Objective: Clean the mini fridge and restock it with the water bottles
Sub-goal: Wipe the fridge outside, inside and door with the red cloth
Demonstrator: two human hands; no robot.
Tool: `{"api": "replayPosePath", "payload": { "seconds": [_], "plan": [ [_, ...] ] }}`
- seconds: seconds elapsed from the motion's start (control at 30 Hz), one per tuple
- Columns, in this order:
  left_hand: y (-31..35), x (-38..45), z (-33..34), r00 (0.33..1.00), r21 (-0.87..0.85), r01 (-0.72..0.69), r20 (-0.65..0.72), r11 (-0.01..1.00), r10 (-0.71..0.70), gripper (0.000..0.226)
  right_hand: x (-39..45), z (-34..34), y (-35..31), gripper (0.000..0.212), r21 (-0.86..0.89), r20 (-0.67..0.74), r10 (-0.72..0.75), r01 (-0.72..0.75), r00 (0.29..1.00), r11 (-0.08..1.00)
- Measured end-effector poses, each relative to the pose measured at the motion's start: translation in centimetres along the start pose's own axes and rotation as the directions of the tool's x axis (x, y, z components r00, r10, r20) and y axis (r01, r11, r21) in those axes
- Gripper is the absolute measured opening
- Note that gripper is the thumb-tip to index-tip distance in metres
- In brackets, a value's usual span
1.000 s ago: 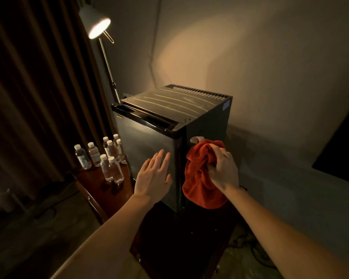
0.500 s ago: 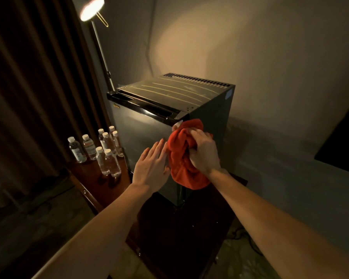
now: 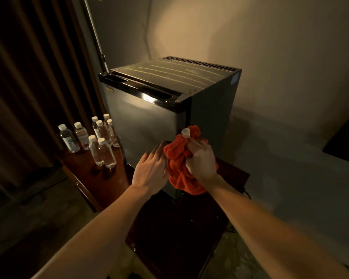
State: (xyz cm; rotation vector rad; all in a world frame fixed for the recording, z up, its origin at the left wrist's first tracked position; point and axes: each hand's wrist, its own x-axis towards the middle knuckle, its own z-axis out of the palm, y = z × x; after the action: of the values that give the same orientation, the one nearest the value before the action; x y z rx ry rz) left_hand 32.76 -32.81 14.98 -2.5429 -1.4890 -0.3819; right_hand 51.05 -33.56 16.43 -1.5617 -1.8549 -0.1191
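1. The right hand (image 3: 201, 160) has its fingers curled round a bunched red cloth (image 3: 181, 170), held against the lower front corner of the fridge (image 3: 149, 121).
2. A small white tag or cap (image 3: 185, 132) pokes out of the cloth just above the right fingertips; which it is cannot be told.
3. The left hand (image 3: 149, 172) lies flat on the fridge door, fingers straight and slightly apart, just left of the cloth.
4. The fridge door is closed, beyond both sets of fingertips.
5. The bottles (image 3: 98, 138) stand upright in a cluster on a dark wooden table (image 3: 101, 182), well left of the left fingers.
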Motion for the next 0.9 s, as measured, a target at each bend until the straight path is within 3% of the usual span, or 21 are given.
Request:
{"api": "replayPosePath", "payload": {
  "seconds": [0.1,0.23,0.33,0.5,0.6,0.77,0.9],
  "plan": [
    [0.3,-0.5,2.1,1.0,-0.029,0.006,0.024,1.0,-0.005,0.067,-1.9,2.1,1.2,0.046,-0.067,0.092,0.005,0.001,0.996,0.998],
    [0.1,-1.3,5.6,0.997,-0.072,0.049,0.068,0.996,-0.044,0.073,-5.0,5.8,2.7,0.019,-0.101,0.132,0.046,-0.033,0.99,0.994],
    [-0.1,-1.9,8.4,0.99,-0.082,0.083,0.121,0.993,-0.073,0.075,-7.3,8.7,3.7,0.026,-0.134,0.281,0.112,-0.076,0.953,0.988],
    [-0.3,-3.0,11.8,0.984,-0.042,0.112,0.141,0.993,-0.105,0.082,-10.3,12.4,4.7,0.015,-0.197,0.448,0.183,-0.103,0.875,0.975],
    [-0.5,-3.3,12.9,0.982,-0.015,0.105,0.16,0.994,-0.102,0.08,-11.5,14.0,5.1,0.021,-0.24,0.474,0.233,-0.13,0.849,0.962],
    [-0.7,-3.7,14.0,0.976,-0.001,0.108,0.189,0.994,-0.106,0.079,-11.3,14.7,5.9,0.02,-0.242,0.523,0.208,-0.09,0.826,0.966],
    [-0.4,-3.8,12.8,0.973,-0.016,0.102,0.211,0.995,-0.096,0.079,-10.8,13.2,6.0,0.032,-0.218,0.529,0.201,-0.098,0.824,0.971]
  ]
}}
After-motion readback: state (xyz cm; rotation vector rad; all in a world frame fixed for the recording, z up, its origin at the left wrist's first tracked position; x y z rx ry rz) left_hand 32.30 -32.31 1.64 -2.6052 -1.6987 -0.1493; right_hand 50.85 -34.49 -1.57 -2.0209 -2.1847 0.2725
